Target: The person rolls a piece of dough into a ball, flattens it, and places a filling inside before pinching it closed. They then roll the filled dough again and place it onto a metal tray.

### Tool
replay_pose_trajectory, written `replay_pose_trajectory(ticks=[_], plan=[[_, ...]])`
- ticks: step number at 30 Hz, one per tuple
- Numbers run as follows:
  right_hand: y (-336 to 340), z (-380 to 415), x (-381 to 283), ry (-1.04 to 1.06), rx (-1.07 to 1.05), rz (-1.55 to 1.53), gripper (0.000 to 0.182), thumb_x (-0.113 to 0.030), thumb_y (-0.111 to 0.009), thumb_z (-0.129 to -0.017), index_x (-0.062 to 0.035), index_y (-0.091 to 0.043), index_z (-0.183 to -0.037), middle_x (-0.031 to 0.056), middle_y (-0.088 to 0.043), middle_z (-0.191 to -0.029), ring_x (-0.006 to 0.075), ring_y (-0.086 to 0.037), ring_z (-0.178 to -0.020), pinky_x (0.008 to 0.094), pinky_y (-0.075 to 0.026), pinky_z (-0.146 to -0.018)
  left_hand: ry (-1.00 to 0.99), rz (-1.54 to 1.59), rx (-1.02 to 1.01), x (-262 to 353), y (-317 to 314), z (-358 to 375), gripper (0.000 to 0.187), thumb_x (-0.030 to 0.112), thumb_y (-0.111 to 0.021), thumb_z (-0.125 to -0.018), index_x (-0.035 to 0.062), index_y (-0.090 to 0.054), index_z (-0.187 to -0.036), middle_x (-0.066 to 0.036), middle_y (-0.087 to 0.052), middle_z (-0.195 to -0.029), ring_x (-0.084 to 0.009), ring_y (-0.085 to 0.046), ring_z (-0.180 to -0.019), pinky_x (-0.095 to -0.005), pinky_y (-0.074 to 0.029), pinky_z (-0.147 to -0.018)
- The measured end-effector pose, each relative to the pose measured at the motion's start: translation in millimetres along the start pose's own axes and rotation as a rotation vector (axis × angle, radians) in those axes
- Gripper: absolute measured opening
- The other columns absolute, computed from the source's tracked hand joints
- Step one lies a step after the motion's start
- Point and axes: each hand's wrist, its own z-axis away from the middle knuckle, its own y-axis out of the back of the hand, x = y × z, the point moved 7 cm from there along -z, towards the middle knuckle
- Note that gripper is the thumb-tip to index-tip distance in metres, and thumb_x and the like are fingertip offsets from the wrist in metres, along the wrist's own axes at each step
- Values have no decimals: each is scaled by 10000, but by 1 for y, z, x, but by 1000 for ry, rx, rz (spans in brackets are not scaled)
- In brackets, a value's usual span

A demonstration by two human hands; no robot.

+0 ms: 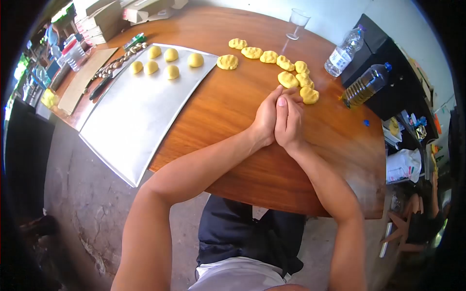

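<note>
My left hand (266, 116) and my right hand (290, 119) are pressed palm to palm above the table, fingers folded around each other. Whatever lies between the palms is hidden. Just beyond my fingertips sits a lumpy piece of yellow dough (288, 79), at the end of a curved row of several rough dough pieces (268, 56). Another dough lump (227, 62) rests beside the tray's right edge. On the silver baking tray (131, 121), to the left, several smooth round dough balls (195, 60) are grouped at the far end.
The tray overhangs the front edge of the wooden table (218, 160). A glass (297, 23), a water bottle (343, 52) and a bottle of yellowish oil (365, 86) stand at the back right. Cardboard boxes (99, 22) and a knife (100, 88) are at the left.
</note>
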Motion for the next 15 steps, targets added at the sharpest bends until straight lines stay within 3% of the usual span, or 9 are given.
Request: replay_pose_trajectory(ticks=[2, 4, 5, 6, 9, 11, 12, 14, 15], plan=[[4, -5, -15, 181, 120, -22, 226, -155, -439, -1031, -15, -612, -1070, 178, -621, -980, 337, -598, -928, 487, -435, -902, 11, 130, -34, -3, 2, 0, 533, 431, -360, -1099, 48, -473, -1453, -121, -605, -1331, -225, -584, -1196, -365, -488, -1037], [17, -21, -27, 330, 135, 131, 396, -234, -449, -1012, -12, -571, -1317, 224, -529, -1345, 397, -483, -1266, 526, -309, -1094, -16, 100, 22, 0, -1, 3, 498, 424, -362, -1100, 76, -508, -1424, -112, -615, -1310, -222, -587, -1198, -380, -480, -1049], [24, -27, -30, 371, 170, 294, 491, -304, -410, -1023, -43, -537, -1419, 225, -446, -1468, 412, -383, -1385, 547, -241, -1146, 58, 132, 44, 1, -12, 12, 469, 404, -357, -1106, 88, -520, -1411, -106, -604, -1314, -212, -568, -1225, -381, -460, -1073], [31, -31, -25, 340, 174, 360, 519, -347, -377, -1031, -101, -524, -1463, 220, -397, -1529, 416, -329, -1433, 561, -194, -1173, -38, 102, -20, 8, -22, 15, 496, 421, -366, -1103, 78, -507, -1431, -102, -582, -1360, -210, -541, -1267, -385, -442, -1093], [35, -34, -9, 280, 197, 432, 508, -395, -376, -1036, -162, -540, -1457, 207, -369, -1553, 423, -308, -1456, 593, -187, -1169, -103, 132, -98, 7, -27, 13, 560, 404, -449, -1088, 15, -457, -1490, -141, -500, -1496, -208, -484, -1358, -339, -381, -1141], [33, -31, -5, 262, 261, 603, 509, -419, -381, -1041, -193, -522, -1475, 190, -352, -1573, 423, -289, -1475, 617, -189, -1161, -377, -241, -34, 19, -26, 15, 553, 389, -497, -1075, -23, -495, -1445, -181, -561, -1439, -203, -523, -1331, -336, -415, -1095], [32, -30, -5, 247, 268, 597, 509, -419, -381, -1041, -193, -522, -1475, 190, -352, -1573, 423, -289, -1475, 617, -189, -1161, -366, -254, -31, 19, -26, 16, 553, 389, -497, -1075, -23, -495, -1445, -181, -561, -1439, -203, -523, -1331, -336, -415, -1095], [25, -30, -4, 170, 232, 627, 516, -443, -395, -1042, -218, -494, -1495, 171, -319, -1596, 421, -265, -1492, 657, -191, -1146, -536, -687, 195, 34, -21, 22, 492, 388, -534, -1062, -51, -590, -1279, -191, -696, -1175, -181, -639, -1099, -357, -505, -932], [23, -27, -14, 183, 251, 660, 486, -329, -485, -1031, -163, -480, -1488, 162, -415, -1540, 400, -367, -1442, 586, -296, -1136, -619, -747, 260, 43, -20, 20, 480, 412, -517, -1062, -44, -645, -983, -125, -694, -813, -165, -637, -790, -375, -514, -711]])
